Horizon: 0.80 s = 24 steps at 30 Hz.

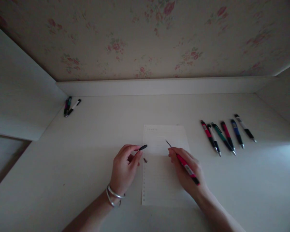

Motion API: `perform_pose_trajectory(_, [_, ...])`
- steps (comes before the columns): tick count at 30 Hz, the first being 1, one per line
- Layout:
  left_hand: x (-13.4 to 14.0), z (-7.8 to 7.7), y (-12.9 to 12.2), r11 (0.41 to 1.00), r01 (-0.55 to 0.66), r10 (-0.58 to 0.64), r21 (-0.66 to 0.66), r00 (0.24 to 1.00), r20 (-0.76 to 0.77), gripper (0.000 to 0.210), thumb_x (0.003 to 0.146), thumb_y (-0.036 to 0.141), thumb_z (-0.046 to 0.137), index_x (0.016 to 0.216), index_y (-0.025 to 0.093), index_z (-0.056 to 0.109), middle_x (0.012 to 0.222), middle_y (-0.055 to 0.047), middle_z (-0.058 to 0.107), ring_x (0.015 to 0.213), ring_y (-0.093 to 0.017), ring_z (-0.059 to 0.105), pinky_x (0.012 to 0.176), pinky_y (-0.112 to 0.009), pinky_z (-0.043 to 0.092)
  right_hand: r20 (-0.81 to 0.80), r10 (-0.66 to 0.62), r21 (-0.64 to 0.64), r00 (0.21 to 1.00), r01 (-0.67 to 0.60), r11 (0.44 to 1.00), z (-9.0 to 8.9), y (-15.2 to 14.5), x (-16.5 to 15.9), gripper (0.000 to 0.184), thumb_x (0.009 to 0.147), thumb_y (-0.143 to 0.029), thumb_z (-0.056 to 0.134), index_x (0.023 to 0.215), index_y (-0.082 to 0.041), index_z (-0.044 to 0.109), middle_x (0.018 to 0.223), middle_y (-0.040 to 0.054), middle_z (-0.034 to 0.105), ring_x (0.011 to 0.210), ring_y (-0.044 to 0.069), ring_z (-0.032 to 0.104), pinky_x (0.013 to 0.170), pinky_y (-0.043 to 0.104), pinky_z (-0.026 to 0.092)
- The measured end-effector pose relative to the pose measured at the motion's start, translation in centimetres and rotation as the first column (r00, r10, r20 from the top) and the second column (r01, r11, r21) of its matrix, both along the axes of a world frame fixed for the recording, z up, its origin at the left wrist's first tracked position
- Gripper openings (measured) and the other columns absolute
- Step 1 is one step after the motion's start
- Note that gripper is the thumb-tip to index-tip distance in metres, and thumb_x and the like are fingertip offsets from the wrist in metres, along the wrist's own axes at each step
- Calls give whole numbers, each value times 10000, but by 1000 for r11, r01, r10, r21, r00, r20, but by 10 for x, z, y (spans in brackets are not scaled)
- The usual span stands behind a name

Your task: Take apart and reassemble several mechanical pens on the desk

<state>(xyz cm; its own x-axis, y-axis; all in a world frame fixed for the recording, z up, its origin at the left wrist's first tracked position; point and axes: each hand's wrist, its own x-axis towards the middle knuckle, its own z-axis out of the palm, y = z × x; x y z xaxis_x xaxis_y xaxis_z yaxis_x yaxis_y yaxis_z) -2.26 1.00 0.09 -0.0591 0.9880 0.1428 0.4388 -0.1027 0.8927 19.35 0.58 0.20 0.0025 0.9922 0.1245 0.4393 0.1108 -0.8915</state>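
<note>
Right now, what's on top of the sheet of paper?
A small dark piece lies near the left edge of the sheet. Faint marks show near the top. The right hand, holding a red pen, covers part of the right side; what's beneath is hidden.

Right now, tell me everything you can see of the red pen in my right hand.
The red pen has a plastic-looking, pinkish-red barrel, a pale label whose print is too small to read, and a black rear end. A thin dark rod sticks out bare at the front. The pen lies slanted in your right hand, whose grip hides part of the front; the rear end points back toward you. The rod reaches over the paper sheet; whether it touches is unclear.
</note>
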Motion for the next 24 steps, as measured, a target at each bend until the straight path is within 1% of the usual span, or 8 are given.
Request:
perform_pose_trajectory(2, [0,0,-1,1000,5,-4,31,999,-38,102,917,263,610,966,186,654,944,-27,621,549,-74,619,521,-193,529,274,96,112,957,-130,985,-3,-1,1,216,990,-263,478,1034,-190,677,895,94,681,789,226,629,703,354,491])
perform_pose_trajectory(3, [0,0,-1,999,13,-11,41,998,-55,99,917,264,609,956,185,655,953,-31,622,560,-78,621,534,-198,535,384,121,128,915,-182,975,-5,-1,2,225,993,-240,463,1052,-188,673,933,106,683,826,243,628,727,373,495])
perform_pose_trajectory(5, [0,0,-2,999,26,-23,46,998,-65,103,925,269,599,955,188,656,982,-42,634,584,-86,634,553,-204,543,533,113,130,838,-214,968,-9,-1,3,229,985,-198,459,1080,-180,666,972,119,682,854,262,619,753,397,505])
perform_pose_trajectory(7, [1,0,-4,1000,25,-24,18,998,-50,124,939,279,582,995,193,652,962,-41,662,599,-96,652,566,-206,548,606,80,136,791,-203,970,-13,-1,4,251,960,-138,464,1116,-166,659,994,125,676,866,265,613,765,403,519])
perform_pose_trajectory(11, [1,-1,-5,997,2,-2,-77,1000,2,183,962,321,550,1077,202,629,844,-25,705,654,-129,690,594,-214,563,669,46,145,742,-191,971,-17,-1,3,346,883,-39,467,1165,-131,644,1021,135,667,882,275,603,779,424,537])
perform_pose_trajectory(16, [0,-4,-3,998,16,-18,-64,999,-32,211,968,326,528,1113,200,615,990,-67,711,746,-150,714,638,-238,584,695,44,139,717,-193,971,-15,-1,0,389,868,-22,450,1193,-136,629,1035,133,661,874,280,590,785,452,537])
perform_pose_trajectory(22, [-3,-2,0,990,-53,48,-134,998,-35,264,949,369,555,1136,188,602,784,-28,716,612,-150,693,562,-243,571,678,62,122,733,-194,973,-15,-2,1,447,857,-8,435,1251,-150,592,1082,142,659,892,289,599,795,459,528])
perform_pose_trajectory(24, [-3,-1,1,983,-92,88,-160,996,-32,279,939,395,569,1122,187,599,828,-36,729,543,-135,671,509,-236,552,661,64,118,748,-188,975,-15,-2,1,480,846,1,430,1274,-160,578,1093,138,660,891,288,606,799,462,524])
